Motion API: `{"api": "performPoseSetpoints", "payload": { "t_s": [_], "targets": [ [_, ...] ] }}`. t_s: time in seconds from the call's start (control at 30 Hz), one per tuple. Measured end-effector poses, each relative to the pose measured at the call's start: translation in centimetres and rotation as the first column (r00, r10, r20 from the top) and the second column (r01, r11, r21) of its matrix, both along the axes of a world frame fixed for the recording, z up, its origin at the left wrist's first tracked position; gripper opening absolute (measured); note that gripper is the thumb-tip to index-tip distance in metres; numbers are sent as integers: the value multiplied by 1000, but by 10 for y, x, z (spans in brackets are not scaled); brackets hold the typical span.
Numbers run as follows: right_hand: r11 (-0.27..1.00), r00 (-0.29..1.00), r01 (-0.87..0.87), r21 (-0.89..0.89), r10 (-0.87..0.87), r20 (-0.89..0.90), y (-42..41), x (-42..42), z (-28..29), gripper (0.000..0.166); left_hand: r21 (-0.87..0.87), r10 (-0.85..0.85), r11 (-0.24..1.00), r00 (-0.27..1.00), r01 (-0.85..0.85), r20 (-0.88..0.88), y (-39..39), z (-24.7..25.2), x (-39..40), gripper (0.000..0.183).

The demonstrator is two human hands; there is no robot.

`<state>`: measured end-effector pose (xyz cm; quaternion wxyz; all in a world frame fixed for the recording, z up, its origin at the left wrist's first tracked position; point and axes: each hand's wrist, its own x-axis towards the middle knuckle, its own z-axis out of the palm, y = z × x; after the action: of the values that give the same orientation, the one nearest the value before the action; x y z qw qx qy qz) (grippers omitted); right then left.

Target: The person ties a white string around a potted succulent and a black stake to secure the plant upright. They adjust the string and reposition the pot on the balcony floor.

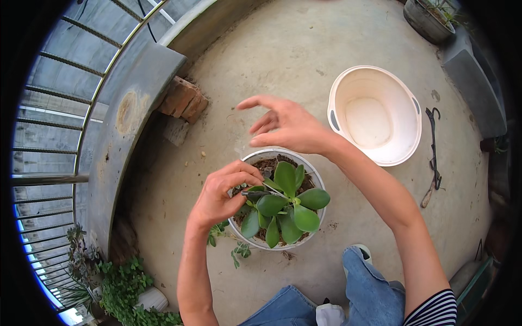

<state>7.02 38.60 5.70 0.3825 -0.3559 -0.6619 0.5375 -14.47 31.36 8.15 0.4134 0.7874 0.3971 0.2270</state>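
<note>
A round white pot (322,218) of soil stands on the concrete floor in front of me, with a broad-leaved green succulent (287,203) growing in it. At the pot's left rim, my left hand (230,189) has its fingers closed around a small dark, thin object (248,193) among the leaves; what it is cannot be told. A thin pale strand or stem runs from near those fingers to the plant's centre. My right hand (281,122) is in the air over the pot's far rim, fingers apart and slightly blurred, holding nothing.
An oval white plastic tub (375,118) is at the right, beside a dark metal tool with a wooden handle (433,150). A concrete bench (134,110) on bricks (183,100) and a metal railing line the left. Leafy plants (122,289) grow at lower left.
</note>
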Motion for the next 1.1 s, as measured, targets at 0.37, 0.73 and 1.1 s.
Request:
{"api": "performPoseSetpoints", "payload": {
  "t_s": [0.37, 0.73, 1.1],
  "targets": [
    [892, 914, -358, -276, 396, 94, -29, 21, 0, 17, 73, 57, 996, 998, -58, 8, -3, 1, 0, 38],
    [827, 923, -368, -424, 380, -59, -37, 10, -5, 13, 78, 90, 993, 996, -91, 19, 1, -2, -4, 21],
    [602, 878, -460, -653, 198, -436, -46, 12, -26, 11, 92, 73, 993, 997, -73, 4, 3, -3, -2, 19]
  ]
}}
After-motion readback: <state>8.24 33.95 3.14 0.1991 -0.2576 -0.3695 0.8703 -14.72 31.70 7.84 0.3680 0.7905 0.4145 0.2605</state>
